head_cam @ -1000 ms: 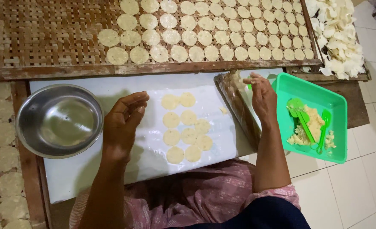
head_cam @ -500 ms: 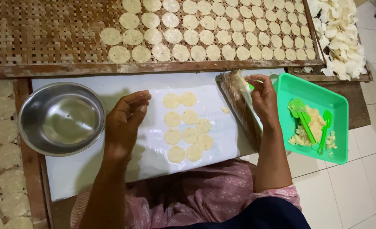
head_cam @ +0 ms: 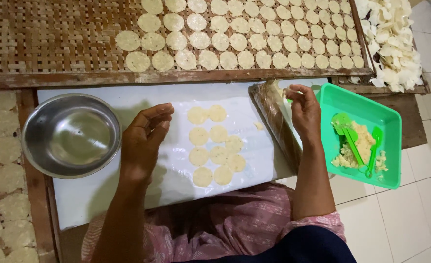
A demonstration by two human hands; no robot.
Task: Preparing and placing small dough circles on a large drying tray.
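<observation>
Both hands up over the white sheet, mid-batch on the dough discs.

Left hand (head_cam: pixel 145 139) hovers loosely curled, fingers apart and holding nothing, just left of the cluster of flat dough discs (head_cam: pixel 214 145) lying on the white sheet (head_cam: pixel 103 195). Right hand (head_cam: pixel 303 109) has lifted off the plastic-wrapped roller (head_cam: pixel 276 122) compared with a second ago, and its fingertips are now pinched on a small crumb of dough near the roller's top end. Looks like it's picking scraps off rather than rolling. Steel bowl (head_cam: pixel 72 135) sits to the left, and the green tray (head_cam: pixel 366 109) with dough and green cutters to the right. Woven drying rack (head_cam: pixel 55 39) above is already lined with discs.
</observation>
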